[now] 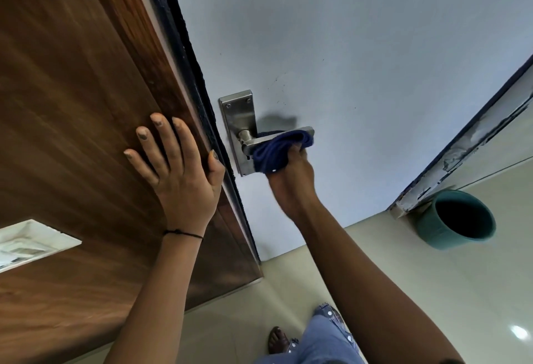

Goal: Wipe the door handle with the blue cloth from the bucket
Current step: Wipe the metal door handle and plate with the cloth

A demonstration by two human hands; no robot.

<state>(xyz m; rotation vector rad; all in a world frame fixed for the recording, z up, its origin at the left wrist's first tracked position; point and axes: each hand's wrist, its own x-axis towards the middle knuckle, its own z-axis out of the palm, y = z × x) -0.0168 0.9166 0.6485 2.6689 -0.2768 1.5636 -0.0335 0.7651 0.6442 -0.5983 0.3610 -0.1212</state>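
1. Blue cloth [274, 151]: soft, bunched fabric, draped over and around the lever of the door handle [277, 137]. It covers most of the lever from near the spindle to close to the free end. Judged light and limp; it will fold and slip on smooth metal unless pinched against the lever.
2. Right hand [291, 182]: comes up from below, fingers clenched around the cloth and pressing it to the underside of the lever. The fingertips are mostly hidden behind the fabric.
3. Door handle: brushed metal lever on a long backplate [238, 121] screwed to the pale door face [360, 46]. Judged stiff, hard and slippery; the lever probably turns under downward load, so light pressure along its length suits it better than a push down.
4. Left hand [180, 167]: flat, fingers spread and released, palm on the brown wood panel [72, 89] just beside the dark door edge. It holds nothing and appears to brace the panel.
5. Bucket [458, 219]: teal, on the floor [418, 291] at the right, well apart from the handle; its inside looks dark, contents not discernible.
6. Best hold on the cloth, as judged: a wrapped grip enclosing the lever, fabric between palm and metal.
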